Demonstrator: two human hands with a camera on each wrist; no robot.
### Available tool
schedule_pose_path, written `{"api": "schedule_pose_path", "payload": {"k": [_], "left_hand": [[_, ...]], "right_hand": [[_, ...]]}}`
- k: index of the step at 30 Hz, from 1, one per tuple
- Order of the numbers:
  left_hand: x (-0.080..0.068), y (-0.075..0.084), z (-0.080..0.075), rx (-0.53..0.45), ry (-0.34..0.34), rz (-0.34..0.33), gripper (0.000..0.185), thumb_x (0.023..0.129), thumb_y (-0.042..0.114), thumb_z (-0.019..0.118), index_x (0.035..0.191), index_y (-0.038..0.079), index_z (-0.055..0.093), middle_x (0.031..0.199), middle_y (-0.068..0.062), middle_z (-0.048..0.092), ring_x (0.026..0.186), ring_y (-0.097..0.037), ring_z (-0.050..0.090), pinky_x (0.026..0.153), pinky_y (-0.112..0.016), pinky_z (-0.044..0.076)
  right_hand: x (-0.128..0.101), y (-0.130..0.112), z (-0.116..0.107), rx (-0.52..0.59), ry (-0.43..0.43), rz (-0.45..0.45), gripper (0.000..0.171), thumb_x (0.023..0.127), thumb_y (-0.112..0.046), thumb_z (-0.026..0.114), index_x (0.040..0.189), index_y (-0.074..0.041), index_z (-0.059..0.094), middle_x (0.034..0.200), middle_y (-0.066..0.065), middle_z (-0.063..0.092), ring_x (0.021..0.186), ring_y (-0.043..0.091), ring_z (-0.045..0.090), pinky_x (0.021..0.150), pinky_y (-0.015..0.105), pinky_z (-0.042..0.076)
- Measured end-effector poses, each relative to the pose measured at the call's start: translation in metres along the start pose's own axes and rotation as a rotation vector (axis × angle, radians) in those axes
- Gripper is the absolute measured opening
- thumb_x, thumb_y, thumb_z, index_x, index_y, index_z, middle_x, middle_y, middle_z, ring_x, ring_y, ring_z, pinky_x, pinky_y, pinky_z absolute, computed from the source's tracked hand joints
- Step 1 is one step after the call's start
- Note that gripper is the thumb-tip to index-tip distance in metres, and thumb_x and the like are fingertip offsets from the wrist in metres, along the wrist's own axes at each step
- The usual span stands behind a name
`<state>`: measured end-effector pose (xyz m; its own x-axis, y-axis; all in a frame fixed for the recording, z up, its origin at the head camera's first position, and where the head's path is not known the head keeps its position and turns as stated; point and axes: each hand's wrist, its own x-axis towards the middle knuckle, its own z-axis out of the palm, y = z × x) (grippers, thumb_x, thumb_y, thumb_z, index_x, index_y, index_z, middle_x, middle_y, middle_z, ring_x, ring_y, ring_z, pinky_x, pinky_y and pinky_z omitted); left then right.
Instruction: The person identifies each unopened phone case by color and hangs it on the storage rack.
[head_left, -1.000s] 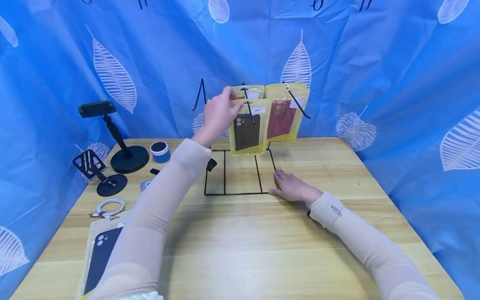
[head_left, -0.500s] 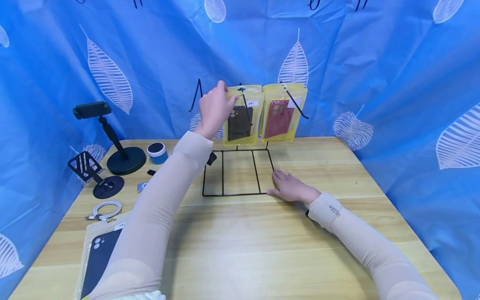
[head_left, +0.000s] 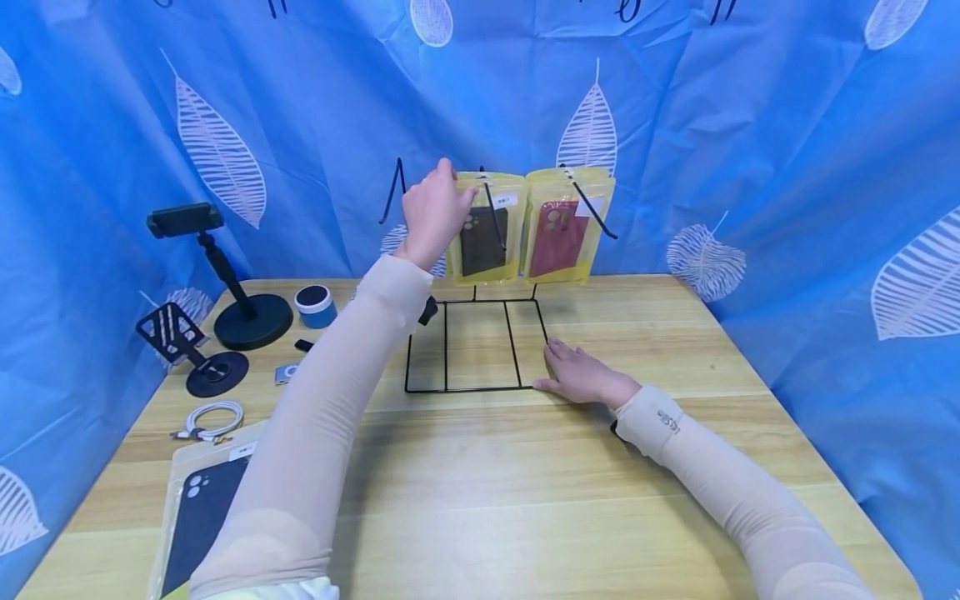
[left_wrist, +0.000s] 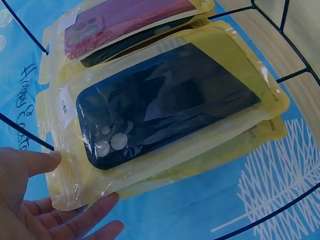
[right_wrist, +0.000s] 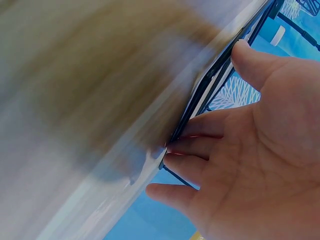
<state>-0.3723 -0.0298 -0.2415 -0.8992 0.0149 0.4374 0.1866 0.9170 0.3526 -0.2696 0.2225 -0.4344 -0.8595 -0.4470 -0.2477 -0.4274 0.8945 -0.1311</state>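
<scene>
left wrist view: left hand (left_wrist: 30, 205) pinches yellow pouch (left_wrist: 165, 115) holding dark case (left_wrist: 160, 105); right hand (head_left: 581, 375) lies flat.

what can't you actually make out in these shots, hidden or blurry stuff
- Head view: the small print on the white label of the dark case pack is too small.
- Head view: the left hand covers that pack's left edge.
- Right wrist view: the table is motion-blurred beside the right hand.
- Head view: the pack at the bottom-left corner is cut off by the sleeve and the frame edge.
</scene>
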Motion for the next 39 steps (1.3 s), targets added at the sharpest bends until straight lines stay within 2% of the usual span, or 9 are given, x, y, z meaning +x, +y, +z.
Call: {"api": "schedule_pose_path", "payload": {"k": [7, 13, 17, 22, 26, 29, 33, 36, 39], "left_hand": [[-0.007, -0.008, 0.0, 0.07, 0.024, 0.031, 0.052, 0.101, 0.053, 0.047, 0.125, 0.007, 0.051, 0.106, -0.01, 0.064, 0.068, -0.022, 0.058, 0.058, -0.035, 0.047], [-0.034, -0.027, -0.001, 0.143, 0.075, 0.091, 0.057, 0.099, 0.052, 0.051, 0.124, 0.001, 0.047, 0.113, -0.016, 0.055, 0.074, -0.023, 0.053, 0.059, -0.035, 0.049], [-0.066, -0.044, -0.005, 0.197, 0.099, 0.204, 0.056, 0.097, 0.049, 0.058, 0.122, 0.0, 0.047, 0.112, -0.018, 0.053, 0.081, -0.026, 0.054, 0.062, -0.037, 0.048], [-0.119, -0.066, -0.013, 0.26, 0.137, 0.454, 0.044, 0.097, 0.039, 0.062, 0.115, -0.001, 0.055, 0.102, -0.017, 0.061, 0.08, -0.031, 0.06, 0.063, -0.041, 0.049], [-0.156, -0.084, -0.03, 0.216, 0.144, 0.555, 0.023, 0.095, 0.025, 0.066, 0.099, 0.002, 0.063, 0.085, -0.011, 0.066, 0.065, -0.027, 0.061, 0.052, -0.037, 0.048], [-0.178, -0.097, -0.046, 0.218, 0.092, 0.514, 0.016, 0.092, 0.019, 0.069, 0.093, 0.004, 0.065, 0.079, -0.009, 0.066, 0.051, -0.02, 0.053, 0.04, -0.03, 0.039], [-0.203, -0.112, -0.062, 0.289, -0.028, 0.38, 0.018, 0.089, 0.016, 0.072, 0.098, 0.002, 0.064, 0.084, -0.013, 0.064, 0.049, -0.018, 0.048, 0.038, -0.027, 0.033], [-0.217, -0.127, -0.07, 0.331, -0.197, 0.28, 0.026, 0.088, 0.015, 0.073, 0.106, -0.001, 0.063, 0.09, -0.016, 0.064, 0.059, -0.022, 0.054, 0.043, -0.029, 0.041], [-0.224, -0.151, -0.074, 0.351, -0.459, 0.16, 0.041, 0.089, 0.017, 0.072, 0.122, -0.004, 0.059, 0.105, -0.022, 0.066, 0.079, -0.032, 0.064, 0.056, -0.038, 0.052]], "right_hand": [[0.003, 0.002, 0.001, -0.011, -0.015, 0.006, 0.085, 0.102, -0.055, 0.04, 0.154, 0.009, 0.019, 0.163, 0.028, 0.011, 0.152, 0.04, 0.012, 0.122, 0.058, 0.017], [0.002, 0.001, -0.004, 0.003, -0.011, -0.005, 0.083, 0.103, -0.052, 0.041, 0.153, 0.011, 0.02, 0.162, 0.029, 0.012, 0.152, 0.042, 0.014, 0.121, 0.059, 0.018], [0.0, 0.001, -0.007, 0.012, -0.009, -0.003, 0.082, 0.103, -0.051, 0.042, 0.153, 0.011, 0.019, 0.162, 0.029, 0.013, 0.151, 0.042, 0.015, 0.121, 0.059, 0.018], [-0.002, 0.002, -0.009, 0.022, -0.014, 0.01, 0.082, 0.103, -0.05, 0.043, 0.153, 0.011, 0.019, 0.162, 0.029, 0.012, 0.151, 0.042, 0.014, 0.121, 0.059, 0.018], [-0.002, 0.003, -0.008, 0.017, -0.016, 0.011, 0.083, 0.103, -0.051, 0.043, 0.153, 0.01, 0.018, 0.162, 0.028, 0.012, 0.152, 0.041, 0.014, 0.121, 0.058, 0.018], [-0.002, 0.005, -0.008, 0.023, -0.008, 0.012, 0.083, 0.103, -0.051, 0.043, 0.154, 0.009, 0.017, 0.163, 0.028, 0.012, 0.152, 0.041, 0.013, 0.121, 0.058, 0.017], [-0.004, 0.009, -0.007, 0.027, 0.005, 0.018, 0.082, 0.103, -0.05, 0.043, 0.153, 0.01, 0.018, 0.162, 0.028, 0.012, 0.152, 0.042, 0.014, 0.121, 0.059, 0.017], [-0.005, 0.011, -0.007, 0.029, 0.008, 0.019, 0.083, 0.103, -0.05, 0.044, 0.153, 0.011, 0.018, 0.162, 0.029, 0.012, 0.151, 0.042, 0.014, 0.121, 0.059, 0.017], [-0.005, 0.01, -0.007, 0.026, 0.011, 0.019, 0.083, 0.103, -0.05, 0.044, 0.153, 0.011, 0.019, 0.162, 0.029, 0.012, 0.151, 0.042, 0.014, 0.121, 0.059, 0.017]]}}
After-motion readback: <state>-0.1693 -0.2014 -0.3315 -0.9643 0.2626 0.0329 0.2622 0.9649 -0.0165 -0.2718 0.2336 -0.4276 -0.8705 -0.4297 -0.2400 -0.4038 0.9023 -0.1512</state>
